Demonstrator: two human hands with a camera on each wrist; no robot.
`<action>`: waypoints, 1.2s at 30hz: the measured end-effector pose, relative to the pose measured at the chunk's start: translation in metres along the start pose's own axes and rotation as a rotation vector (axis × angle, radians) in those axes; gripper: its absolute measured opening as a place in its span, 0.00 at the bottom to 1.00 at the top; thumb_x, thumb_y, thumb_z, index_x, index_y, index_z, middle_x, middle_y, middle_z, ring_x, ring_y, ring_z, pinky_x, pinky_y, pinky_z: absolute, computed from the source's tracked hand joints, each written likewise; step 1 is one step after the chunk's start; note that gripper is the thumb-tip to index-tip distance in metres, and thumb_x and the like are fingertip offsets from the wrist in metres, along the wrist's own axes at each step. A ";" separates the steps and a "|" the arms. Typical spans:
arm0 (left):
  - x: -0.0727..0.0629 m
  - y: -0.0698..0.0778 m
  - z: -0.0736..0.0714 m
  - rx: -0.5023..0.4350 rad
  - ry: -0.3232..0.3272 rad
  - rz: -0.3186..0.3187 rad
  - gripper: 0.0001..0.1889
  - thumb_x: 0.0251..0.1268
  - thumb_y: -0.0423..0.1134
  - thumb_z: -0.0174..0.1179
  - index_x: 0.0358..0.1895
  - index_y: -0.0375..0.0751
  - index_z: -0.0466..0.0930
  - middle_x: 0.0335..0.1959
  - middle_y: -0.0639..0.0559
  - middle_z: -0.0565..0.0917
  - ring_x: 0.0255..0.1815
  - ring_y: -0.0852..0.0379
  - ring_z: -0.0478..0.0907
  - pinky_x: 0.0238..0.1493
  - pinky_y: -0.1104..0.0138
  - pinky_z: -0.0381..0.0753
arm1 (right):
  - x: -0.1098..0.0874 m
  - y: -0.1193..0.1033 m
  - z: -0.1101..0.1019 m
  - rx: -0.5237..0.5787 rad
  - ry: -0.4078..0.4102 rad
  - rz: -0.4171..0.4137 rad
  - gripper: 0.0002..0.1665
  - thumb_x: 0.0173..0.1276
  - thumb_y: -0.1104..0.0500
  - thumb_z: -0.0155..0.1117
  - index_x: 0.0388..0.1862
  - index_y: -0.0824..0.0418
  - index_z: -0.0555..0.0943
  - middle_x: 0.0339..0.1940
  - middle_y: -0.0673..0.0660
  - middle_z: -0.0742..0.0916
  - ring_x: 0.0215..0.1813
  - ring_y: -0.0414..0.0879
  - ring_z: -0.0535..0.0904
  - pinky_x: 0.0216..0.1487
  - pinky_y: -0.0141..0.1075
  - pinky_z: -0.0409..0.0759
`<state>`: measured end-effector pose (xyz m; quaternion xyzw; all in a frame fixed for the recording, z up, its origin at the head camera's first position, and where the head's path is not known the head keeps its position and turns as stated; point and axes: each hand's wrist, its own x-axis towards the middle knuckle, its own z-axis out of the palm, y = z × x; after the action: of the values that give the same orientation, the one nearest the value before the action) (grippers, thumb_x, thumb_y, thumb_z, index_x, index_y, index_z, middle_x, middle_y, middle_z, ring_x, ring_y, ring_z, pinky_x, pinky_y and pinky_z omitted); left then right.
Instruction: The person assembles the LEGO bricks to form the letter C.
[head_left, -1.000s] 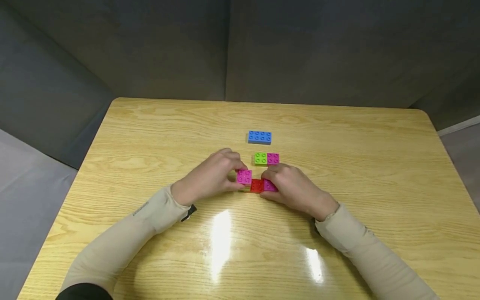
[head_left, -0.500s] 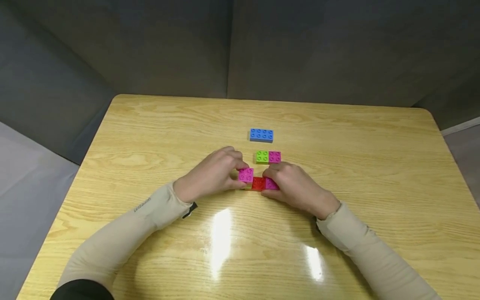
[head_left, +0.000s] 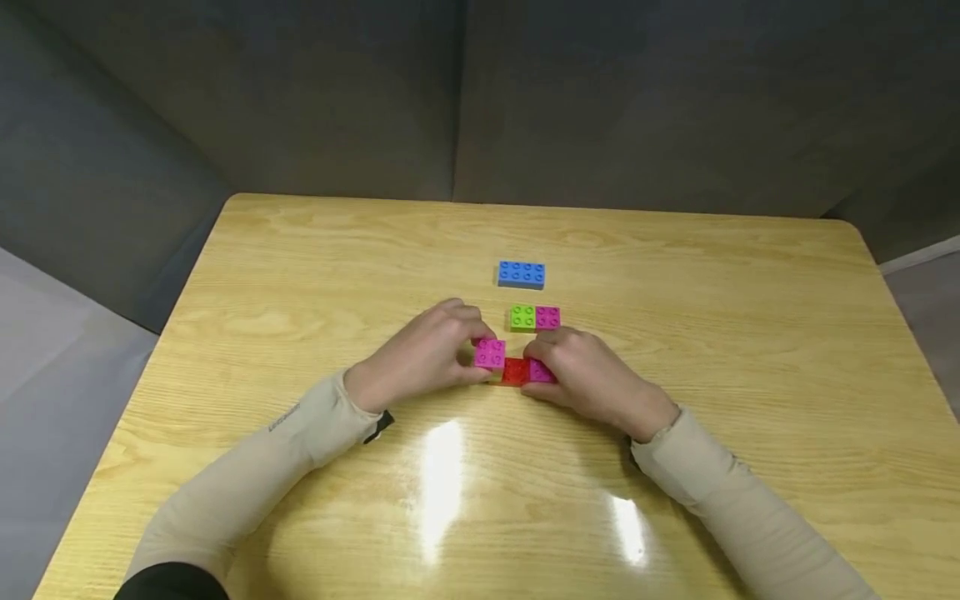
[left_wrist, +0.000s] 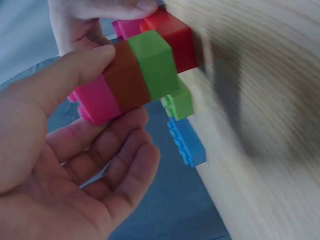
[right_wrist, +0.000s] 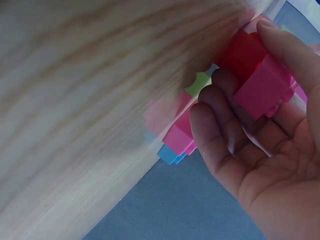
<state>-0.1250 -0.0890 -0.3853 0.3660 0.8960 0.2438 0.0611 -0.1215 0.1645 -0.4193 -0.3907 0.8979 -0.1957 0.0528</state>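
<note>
My left hand [head_left: 429, 350] pinches a small stack between thumb and fingers. In the left wrist view the stack shows a pink brick [left_wrist: 97, 100], a brown brick [left_wrist: 126, 77] and a green brick [left_wrist: 154, 65] in line. To its right, my right hand [head_left: 592, 379] grips a red brick [head_left: 514, 372] with a magenta brick [head_left: 539, 372] on its right end. The right wrist view shows the thumb at the red brick and the fingers curled behind. From above, the left hand's stack stands right at the red brick's left end, hiding that part.
Just beyond the hands, a lime green brick [head_left: 522, 317] and another magenta brick [head_left: 548, 317] sit side by side on the wooden table [head_left: 337, 517]. Farther back lies a long blue brick [head_left: 521, 274]. Grey partitions [head_left: 600, 100] stand behind the table.
Both hands keep their grips in nearly the same place. The whole head view shifts slightly up and back down; the bricks show no visible change among themselves.
</note>
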 end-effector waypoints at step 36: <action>0.088 -0.046 0.018 -0.052 -0.201 -0.054 0.19 0.65 0.43 0.81 0.52 0.36 0.87 0.40 0.48 0.84 0.43 0.53 0.76 0.49 0.62 0.78 | 0.003 0.000 0.005 -0.026 -0.001 -0.029 0.16 0.68 0.57 0.84 0.42 0.67 0.87 0.38 0.56 0.89 0.39 0.48 0.84 0.45 0.46 0.87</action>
<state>-0.2125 -0.0499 -0.4168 0.3625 0.8883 0.2273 0.1668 -0.1222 0.1610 -0.4235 -0.4044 0.8946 -0.1846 0.0453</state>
